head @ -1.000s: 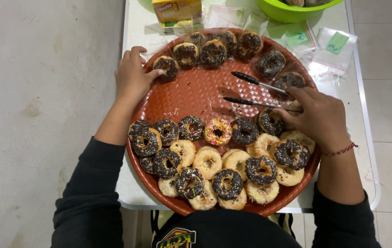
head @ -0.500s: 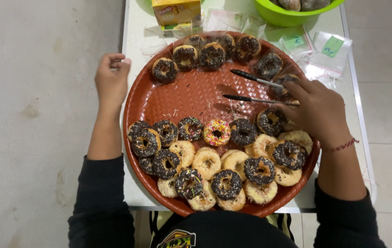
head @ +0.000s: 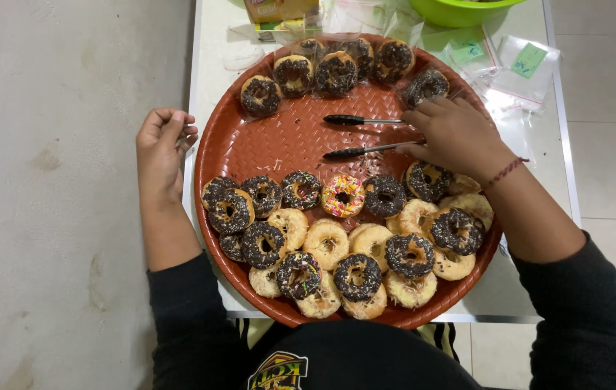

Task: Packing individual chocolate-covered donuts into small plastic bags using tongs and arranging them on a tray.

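A: Setting?

B: A white table (head: 210,43) over a grey floor, bearing a round, reddish-brown woven-pattern plastic tray (head: 250,144).

A: Your hands?

B: My left hand (head: 162,148), loosely curled and holding nothing, rests just outside the tray's left rim. My right hand (head: 456,133) lies on the tray's right part, fingers grasping the metal ends of black-handled tongs (head: 362,136) near the tray's centre.

A: The contents?

B: Chocolate-sprinkled ring doughnuts (head: 337,72) along the tray's far rim; a mixed heap at its near rim, including one rainbow-sprinkled doughnut (head: 343,196).
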